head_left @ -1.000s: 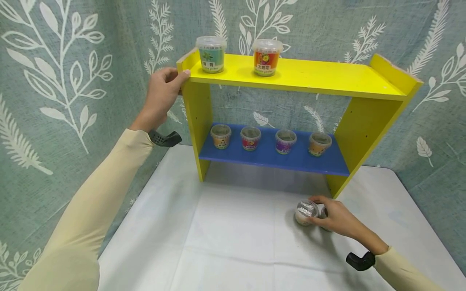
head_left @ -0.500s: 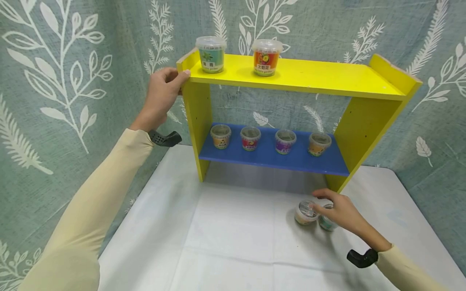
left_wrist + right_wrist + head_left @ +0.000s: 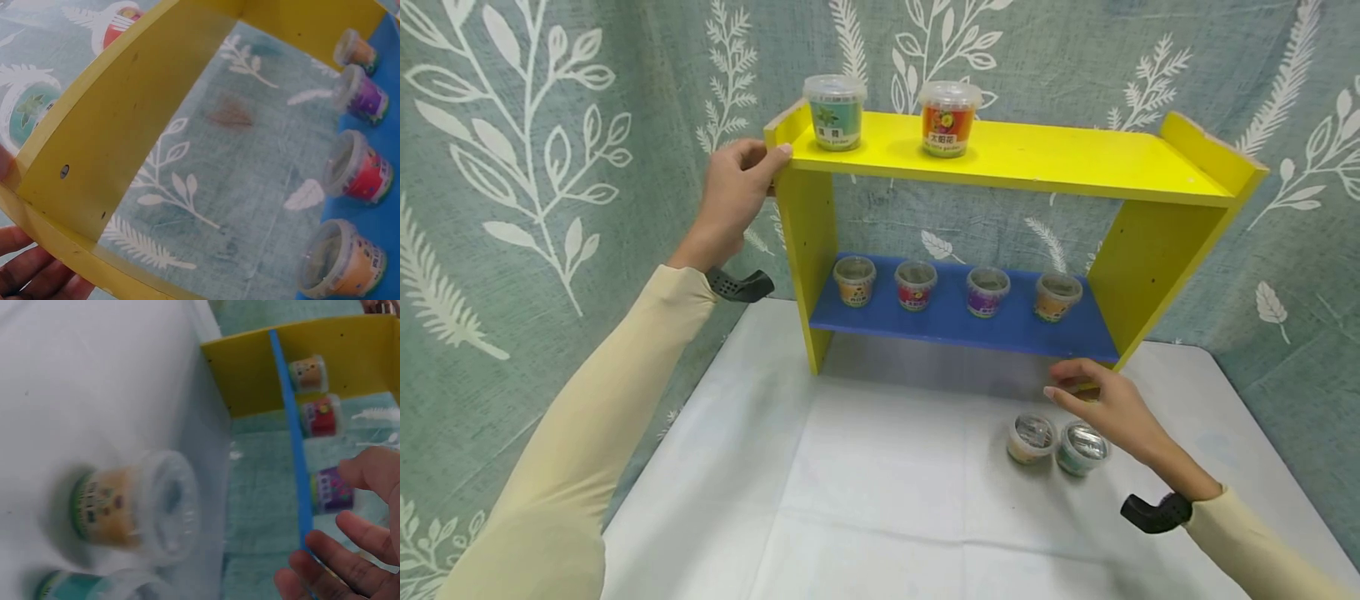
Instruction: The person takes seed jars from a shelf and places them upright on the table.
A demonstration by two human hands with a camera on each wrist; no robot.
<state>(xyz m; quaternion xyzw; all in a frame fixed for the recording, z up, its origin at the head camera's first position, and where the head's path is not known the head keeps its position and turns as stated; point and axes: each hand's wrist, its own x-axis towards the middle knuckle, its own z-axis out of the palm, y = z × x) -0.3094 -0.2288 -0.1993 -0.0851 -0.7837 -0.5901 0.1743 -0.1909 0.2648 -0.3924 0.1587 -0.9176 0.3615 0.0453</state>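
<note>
Your right hand (image 3: pixel 1108 408) hangs loose with its grip spread, holding nothing. Just below and in front of your fingers stand two small pots on the white bench (image 3: pixel 887 483): the tan pot (image 3: pixel 1030 437) and the teal pot (image 3: pixel 1081 447), side by side and touching or nearly so.

Your left hand (image 3: pixel 733 196) grips the top left corner of the yellow shelf (image 3: pixel 1037 158), fingers curled round the edge.

What could go wrong? The two pots sit so close that if you reach down for one, a finger may bump the other and tip it or roll it away. The shelf leg is right behind your right hand too (a quick lift could knock your knuckles on it). And if your left hand pulls hard, the shelf may rock and shake the two tubs (image 3: pixel 835 111) up top.

The right wrist view shows the tan pot (image 3: pixel 134 506) close up, with its clear lid, and your bare spread fingertips (image 3: pixel 365 534). The head view cannot show that so well. The left wrist view shows the shelf's underside and your fingers (image 3: pixel 34 269) under the edge, which the head view hides.
</note>
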